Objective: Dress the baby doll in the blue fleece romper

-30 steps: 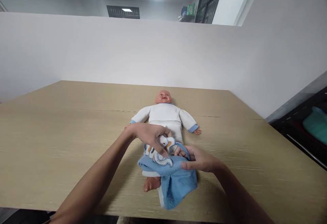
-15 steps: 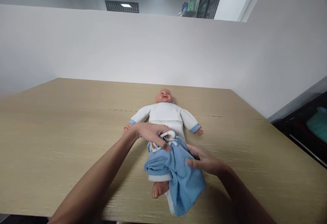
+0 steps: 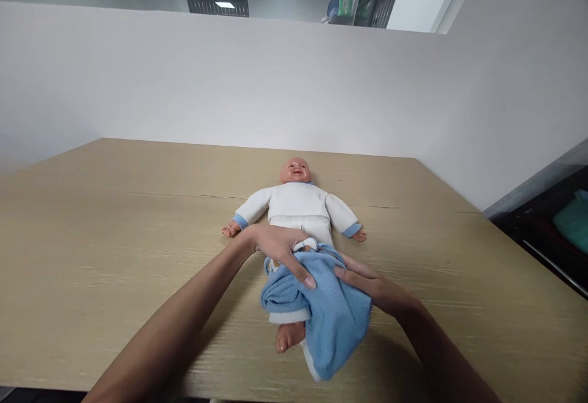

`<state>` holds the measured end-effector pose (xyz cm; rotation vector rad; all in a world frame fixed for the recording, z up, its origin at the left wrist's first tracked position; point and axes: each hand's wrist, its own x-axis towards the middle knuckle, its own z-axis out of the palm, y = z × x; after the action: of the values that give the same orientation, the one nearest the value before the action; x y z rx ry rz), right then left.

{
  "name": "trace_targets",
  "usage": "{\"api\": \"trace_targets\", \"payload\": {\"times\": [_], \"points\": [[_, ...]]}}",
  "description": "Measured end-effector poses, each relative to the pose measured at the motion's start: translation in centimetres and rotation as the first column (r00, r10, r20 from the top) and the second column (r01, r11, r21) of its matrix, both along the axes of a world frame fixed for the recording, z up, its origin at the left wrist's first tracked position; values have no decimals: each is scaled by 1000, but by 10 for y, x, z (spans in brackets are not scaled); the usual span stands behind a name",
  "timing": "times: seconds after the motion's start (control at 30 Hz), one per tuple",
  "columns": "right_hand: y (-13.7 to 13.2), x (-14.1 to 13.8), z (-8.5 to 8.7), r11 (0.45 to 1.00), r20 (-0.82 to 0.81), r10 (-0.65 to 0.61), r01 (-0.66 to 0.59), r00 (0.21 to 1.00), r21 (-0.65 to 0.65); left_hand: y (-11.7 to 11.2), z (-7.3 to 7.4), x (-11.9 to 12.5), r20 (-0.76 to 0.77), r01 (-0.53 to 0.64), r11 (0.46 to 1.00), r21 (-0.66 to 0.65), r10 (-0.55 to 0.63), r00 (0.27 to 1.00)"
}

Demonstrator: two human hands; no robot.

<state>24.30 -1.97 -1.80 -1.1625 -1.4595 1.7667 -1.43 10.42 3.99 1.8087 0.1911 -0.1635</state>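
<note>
A baby doll (image 3: 299, 204) in a white top with blue cuffs lies on its back on the wooden table (image 3: 114, 237), head away from me. A bunched blue fleece garment (image 3: 328, 314) covers its legs; one bare foot (image 3: 287, 337) pokes out below. My left hand (image 3: 280, 247) grips the garment's upper edge at the doll's waist, fingers curled over the cloth. My right hand (image 3: 374, 290) holds the garment's right side, fingers partly tucked under the fabric.
A white partition wall (image 3: 229, 84) runs behind the table. At the right, past the table's edge, a dark shelf (image 3: 542, 225) holds a teal object (image 3: 574, 216). The table's near edge lies just below the doll's foot.
Both hands have pulled the blue garment up toward the doll's waist. The printed white patch on it is now almost hidden under my left hand, and the doll's foot has shifted a little to the right.
</note>
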Motion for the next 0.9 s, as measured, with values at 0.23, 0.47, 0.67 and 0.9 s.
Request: {"api": "trace_targets", "payload": {"times": [0.23, 0.47, 0.67, 0.9], "points": [[0, 12, 3, 922, 13, 383, -383, 924, 63, 0, 3, 3, 74, -19, 1000, 12, 18, 997], [-1, 7, -17, 994, -149, -104, 108, 983, 18, -7, 8, -1, -1, 39, 999, 25, -39, 999], [-13, 9, 6, 992, 99, 86, -95, 991, 82, -6, 7, 4, 95, 6, 1000, 27, -9, 995], [-32, 13, 10, 992, 112, -80, 69, 990, 103, -13, 9, 10, 90, 72, 997, 8, -72, 993]]}}
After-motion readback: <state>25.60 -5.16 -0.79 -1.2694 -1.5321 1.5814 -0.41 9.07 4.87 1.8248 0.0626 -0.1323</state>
